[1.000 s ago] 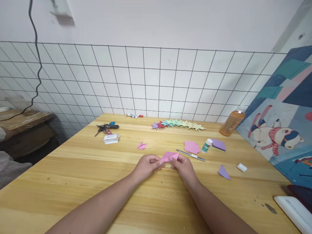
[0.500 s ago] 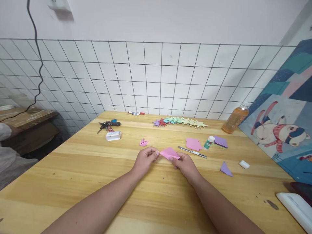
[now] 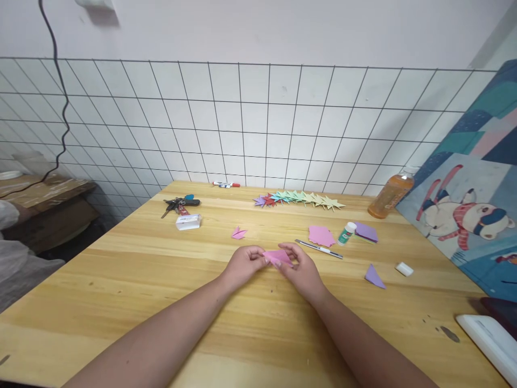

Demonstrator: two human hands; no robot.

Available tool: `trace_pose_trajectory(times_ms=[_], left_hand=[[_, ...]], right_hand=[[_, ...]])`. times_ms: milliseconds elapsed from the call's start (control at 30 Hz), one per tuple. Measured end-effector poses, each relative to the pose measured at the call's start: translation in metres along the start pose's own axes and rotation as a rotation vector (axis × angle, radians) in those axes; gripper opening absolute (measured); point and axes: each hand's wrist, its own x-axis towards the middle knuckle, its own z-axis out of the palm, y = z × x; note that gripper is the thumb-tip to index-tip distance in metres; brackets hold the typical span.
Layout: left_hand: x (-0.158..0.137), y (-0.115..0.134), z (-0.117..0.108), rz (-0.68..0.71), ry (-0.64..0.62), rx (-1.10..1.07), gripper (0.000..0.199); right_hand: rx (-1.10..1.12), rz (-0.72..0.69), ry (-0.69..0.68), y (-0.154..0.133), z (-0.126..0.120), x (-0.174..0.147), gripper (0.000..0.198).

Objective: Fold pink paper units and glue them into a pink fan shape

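Note:
A small sheet of pink paper [image 3: 278, 257] is held just above the wooden table between both hands. My left hand [image 3: 246, 265] pinches its left corner between thumb and fingers. On the other side, my right hand [image 3: 301, 269] grips the right part, thumb along the near edge and fingers curled behind. Beyond the hands lies a folded pink paper piece [image 3: 238, 233]. To the right are a stack of pink paper squares [image 3: 321, 235] and a slim utility knife [image 3: 319, 248]. A chain of folded paper stars [image 3: 299, 199] stretches along the back.
A glue stick [image 3: 347, 234], purple squares [image 3: 365, 231], a purple triangle [image 3: 375, 276] and an eraser [image 3: 404, 269] lie right. A bottle [image 3: 391, 193] stands at back right. Keys [image 3: 180, 204], a small white box [image 3: 188, 221] and a marker [image 3: 226, 185] are farther left. Another person's sleeve [image 3: 24, 264] shows.
My right hand has shifted slightly left and its fingers have moved up behind the paper. The pink paper now appears flatter and narrower. The camera view has tilted a little.

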Motion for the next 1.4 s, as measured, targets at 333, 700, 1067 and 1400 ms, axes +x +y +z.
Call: trace_pose_trajectory(times_ms=[333, 700, 1067, 1400], left_hand=[[-0.004, 0.007, -0.001, 0.025, -0.034, 0.086, 0.025], [-0.003, 0.007, -0.003, 0.014, -0.024, 0.071, 0.023], [-0.001, 0.007, -0.007, -0.032, -0.110, 0.072, 0.031], [-0.002, 0.000, -0.008, -0.034, -0.079, 0.108, 0.028]], right_hand=[[0.001, 0.038, -0.050, 0.003, -0.001, 0.000, 0.016], [0.222, 0.109, -0.075, 0.005, -0.004, 0.004, 0.020], [0.062, -0.072, -0.060, 0.006, -0.004, 0.003, 0.031], [0.243, 0.144, -0.148, 0.005, -0.008, 0.003, 0.033]])
